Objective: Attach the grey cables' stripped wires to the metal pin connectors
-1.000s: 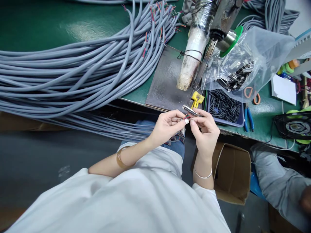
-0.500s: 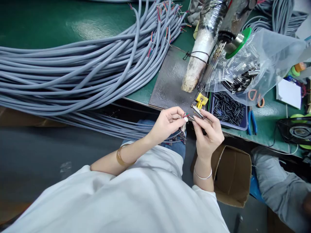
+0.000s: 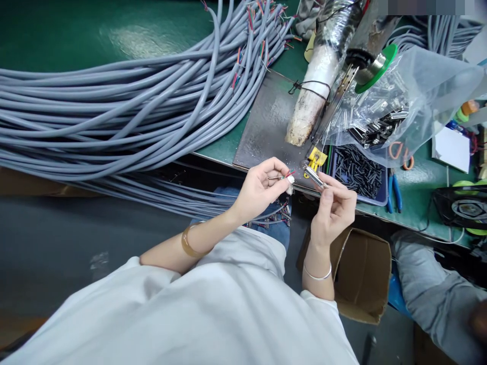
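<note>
My left hand (image 3: pixel 263 186) pinches thin wires with red and green ends (image 3: pixel 290 174); a white covering is at its thumb tip. Between the thumb and fingers of my right hand (image 3: pixel 335 205) is a narrow metal multi-pin connector (image 3: pixel 314 176), tilted down to the right. A small gap separates the wire ends from the connector. Just beyond the connector stands a yellow clip-like piece (image 3: pixel 315 159) at the edge of a dark metal plate (image 3: pixel 262 126). Several finished-looking cable ends with connectors (image 3: pixel 272 219) lie over my lap.
A thick bundle of grey cables (image 3: pixel 152 106) covers the table's left. A wrapped tube (image 3: pixel 310 106), solder spool (image 3: pixel 375 71), plastic bag of metal parts (image 3: pixel 403 101), tray of black sleeves (image 3: pixel 357 172) and blue-handled pliers (image 3: pixel 394 192) are at right. Below stands a cardboard box (image 3: pixel 363 274).
My right hand has drawn back to the right, its fingers curling more, and the connector has come with it. My left hand stays nearly in place, still pinching the wires.
</note>
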Demonstrator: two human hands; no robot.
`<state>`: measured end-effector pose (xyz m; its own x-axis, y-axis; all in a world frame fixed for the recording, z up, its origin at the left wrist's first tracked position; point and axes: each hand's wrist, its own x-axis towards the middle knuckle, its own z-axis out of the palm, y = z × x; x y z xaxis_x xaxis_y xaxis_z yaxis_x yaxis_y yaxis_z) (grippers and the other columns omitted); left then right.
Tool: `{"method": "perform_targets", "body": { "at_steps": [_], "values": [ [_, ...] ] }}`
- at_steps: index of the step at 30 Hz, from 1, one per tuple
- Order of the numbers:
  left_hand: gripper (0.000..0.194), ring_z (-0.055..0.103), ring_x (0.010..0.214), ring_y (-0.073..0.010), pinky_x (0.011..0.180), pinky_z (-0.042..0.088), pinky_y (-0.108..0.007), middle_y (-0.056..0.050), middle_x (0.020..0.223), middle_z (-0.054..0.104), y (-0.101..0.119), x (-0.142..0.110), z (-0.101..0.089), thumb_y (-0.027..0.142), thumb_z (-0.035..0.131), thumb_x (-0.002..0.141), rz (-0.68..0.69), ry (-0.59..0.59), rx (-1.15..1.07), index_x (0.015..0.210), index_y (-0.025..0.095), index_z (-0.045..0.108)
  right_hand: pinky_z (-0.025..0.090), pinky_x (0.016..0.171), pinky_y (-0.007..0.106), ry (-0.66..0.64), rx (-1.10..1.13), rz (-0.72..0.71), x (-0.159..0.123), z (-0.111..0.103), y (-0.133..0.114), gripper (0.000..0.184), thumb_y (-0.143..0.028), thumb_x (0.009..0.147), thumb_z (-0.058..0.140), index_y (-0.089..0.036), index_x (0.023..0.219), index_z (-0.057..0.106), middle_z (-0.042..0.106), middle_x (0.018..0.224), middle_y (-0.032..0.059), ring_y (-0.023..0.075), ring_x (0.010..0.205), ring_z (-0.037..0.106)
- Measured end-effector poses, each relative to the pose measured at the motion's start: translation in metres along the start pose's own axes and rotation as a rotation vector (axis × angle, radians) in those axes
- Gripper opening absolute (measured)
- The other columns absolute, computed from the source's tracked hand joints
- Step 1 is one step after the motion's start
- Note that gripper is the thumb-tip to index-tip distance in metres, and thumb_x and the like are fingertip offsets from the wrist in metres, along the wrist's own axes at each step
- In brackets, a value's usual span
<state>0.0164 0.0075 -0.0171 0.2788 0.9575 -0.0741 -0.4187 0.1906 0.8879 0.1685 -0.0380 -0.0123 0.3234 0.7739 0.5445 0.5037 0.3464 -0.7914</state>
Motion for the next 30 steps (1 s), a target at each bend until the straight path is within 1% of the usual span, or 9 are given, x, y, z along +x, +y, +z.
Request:
{"method": "perform_targets", "body": {
  "at_steps": [3,6,8,13,18,21,25,30],
  "values": [
    [0.024,0.043,0.042,-0.002,0.038,0.034,-0.015,0.005,0.064,0.056,-0.001,0.004,0.001,0.032,0.077,0.083,0.07,0.025,0.025,0.083,0.017,0.059,0.064,0.082,0.039,-0.015,0.009,0.026,0.0,0.006,0.0,0.006,-0.023,0.096,0.06,-0.021,0.09,0.058,0.076,0.106,0.0067,0.0208,0.1,0.076],
    [0.028,0.049,0.045,-0.0027,0.041,0.042,-0.016,0.003,0.074,0.059,-0.002,0.006,0.005,0.035,0.079,0.08,0.095,0.054,0.029,0.079,0.017,0.058,0.064,0.084,0.04,-0.01,-0.034,0.025,0.002,0.01,0.0,0.013,-0.023,0.091,0.067,-0.022,0.084,0.056,0.077,0.102,0.0059,0.0211,0.099,0.076],
    [0.03,0.051,0.047,-0.0029,0.042,0.045,-0.017,0.001,0.081,0.061,-0.003,0.008,0.008,0.035,0.08,0.078,0.11,0.077,0.031,0.077,0.017,0.057,0.064,0.085,0.04,-0.014,-0.047,0.022,0.005,0.011,0.001,0.014,-0.023,0.089,0.069,-0.022,0.082,0.057,0.077,0.101,0.0058,0.0209,0.098,0.076],
    [0.026,0.051,0.049,-0.0035,0.043,0.043,-0.016,0.0,0.079,0.063,-0.003,0.011,0.01,0.031,0.076,0.081,0.146,0.106,0.059,0.076,0.017,0.055,0.064,0.084,0.04,-0.055,-0.086,-0.029,0.011,0.015,0.003,0.009,-0.022,0.088,0.071,-0.022,0.084,0.063,0.077,0.102,0.0048,0.0199,0.097,0.076],
    [0.021,0.053,0.058,-0.0045,0.052,0.046,-0.016,0.0,0.079,0.063,-0.003,0.015,0.013,0.025,0.073,0.082,0.224,0.151,0.096,0.075,0.017,0.055,0.064,0.084,0.039,-0.025,-0.094,-0.097,0.016,0.019,0.002,0.009,-0.017,0.087,0.072,-0.022,0.083,0.066,0.077,0.101,0.0031,0.0187,0.094,0.076],
    [0.02,0.055,0.06,-0.0057,0.056,0.047,-0.017,0.0,0.079,0.063,0.0,0.017,0.015,0.023,0.072,0.083,0.242,0.166,0.099,0.075,0.017,0.055,0.064,0.084,0.04,-0.018,-0.109,-0.107,0.019,0.02,0.002,0.009,-0.018,0.088,0.071,-0.022,0.083,0.065,0.077,0.101,0.0033,0.0189,0.094,0.076],
    [0.02,0.055,0.061,-0.0065,0.057,0.047,-0.018,0.0,0.078,0.062,0.002,0.019,0.017,0.024,0.072,0.083,0.246,0.178,0.119,0.075,0.018,0.054,0.064,0.082,0.039,-0.014,-0.095,-0.105,0.022,0.021,0.002,0.009,-0.019,0.088,0.071,-0.023,0.083,0.064,0.077,0.102,0.003,0.0195,0.095,0.076],
    [0.022,0.055,0.063,-0.0076,0.057,0.047,-0.019,0.0,0.078,0.061,0.003,0.02,0.018,0.027,0.073,0.083,0.245,0.194,0.15,0.075,0.018,0.054,0.064,0.082,0.04,-0.004,-0.107,-0.146,0.024,0.022,0.003,0.009,-0.018,0.087,0.073,-0.024,0.085,0.066,0.077,0.102,0.0021,0.0194,0.094,0.076]
  ]
}}
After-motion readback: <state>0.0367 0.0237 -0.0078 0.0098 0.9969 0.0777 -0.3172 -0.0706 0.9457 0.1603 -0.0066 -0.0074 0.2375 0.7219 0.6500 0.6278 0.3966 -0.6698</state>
